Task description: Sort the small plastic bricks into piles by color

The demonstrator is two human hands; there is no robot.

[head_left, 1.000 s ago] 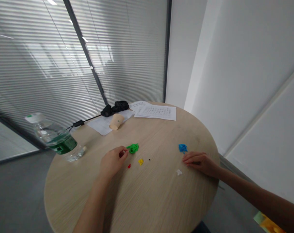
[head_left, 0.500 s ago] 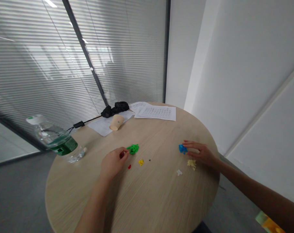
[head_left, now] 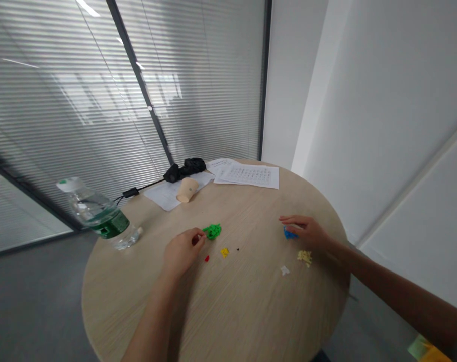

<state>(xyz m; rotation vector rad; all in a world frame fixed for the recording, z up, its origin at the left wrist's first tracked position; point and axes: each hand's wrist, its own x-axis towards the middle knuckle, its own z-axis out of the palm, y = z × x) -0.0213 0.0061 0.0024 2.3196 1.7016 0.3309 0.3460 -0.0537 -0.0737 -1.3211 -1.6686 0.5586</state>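
Note:
My left hand (head_left: pixel 184 250) is closed in a pinch at the left edge of a pile of small green pieces (head_left: pixel 213 232). Whatever its fingertips hold is hidden. Over a pile of small blue pieces (head_left: pixel 289 233), my right hand (head_left: pixel 308 233) reaches with fingers stretched out, covering part of it; contact is unclear. Small yellow pieces (head_left: pixel 224 253) lie below the green pile, with a bit of red (head_left: pixel 207 259) to their left and a tiny black piece (head_left: pixel 238 249) to their right. Cream pieces (head_left: pixel 304 258) and white pieces (head_left: pixel 284 270) are just below my right hand.
On the round wooden table (head_left: pixel 232 311), a clear bottle (head_left: pixel 111 221) stands at the left. A paper cup (head_left: pixel 187 190) lies on its side on a sheet. Printed papers (head_left: pixel 249 175), a black bundle (head_left: pixel 192 167) and a cable box (head_left: pixel 130 192) are at the back.
My right hand has shifted over the blue pile, its fingers now extending past it to the left. My left hand stays pinched beside the green pieces. The whole view has shifted slightly.

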